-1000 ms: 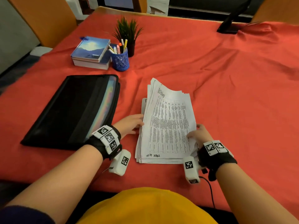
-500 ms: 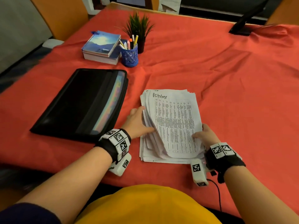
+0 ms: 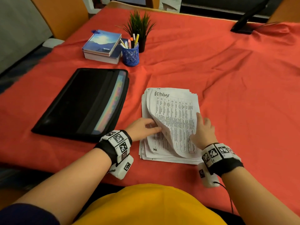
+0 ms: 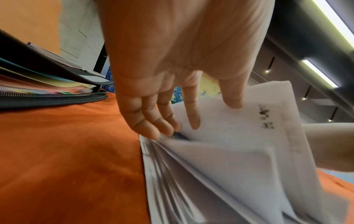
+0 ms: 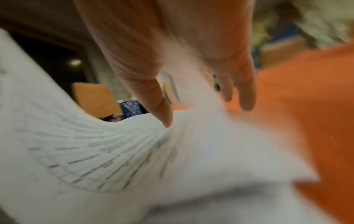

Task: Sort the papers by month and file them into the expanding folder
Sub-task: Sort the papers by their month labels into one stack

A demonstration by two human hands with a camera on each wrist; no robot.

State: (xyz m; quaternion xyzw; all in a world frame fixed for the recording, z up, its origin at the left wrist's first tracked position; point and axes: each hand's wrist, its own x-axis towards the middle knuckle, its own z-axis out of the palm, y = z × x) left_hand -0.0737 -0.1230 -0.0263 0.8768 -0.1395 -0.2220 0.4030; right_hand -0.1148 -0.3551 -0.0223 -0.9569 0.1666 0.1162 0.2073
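Observation:
A stack of printed papers (image 3: 175, 114) lies on the red cloth, with a sheet headed "October" on top. The left edge of the top sheets curls upward. My left hand (image 3: 146, 127) has straight fingers slipped under those lifted sheets (image 4: 229, 151); in the left wrist view my left hand (image 4: 199, 118) reaches into the gap. My right hand (image 3: 203, 127) holds the right edge of the top sheets (image 5: 95, 151), thumb (image 5: 164, 115) on top and the fingers past the edge. The black expanding folder (image 3: 78, 103) lies flat to the left, its coloured tabs (image 4: 38, 91) showing.
At the back left are two stacked books (image 3: 102, 44), a blue pen cup (image 3: 130, 56) and a small potted plant (image 3: 139, 28). A black stand (image 3: 243, 25) sits at the far right. Bare red cloth (image 3: 235, 95) stretches right of the papers.
My left fingers have slid further under the top sheets, which now curl up at their left edge. My right hand has moved from the lower right corner up along the right edge.

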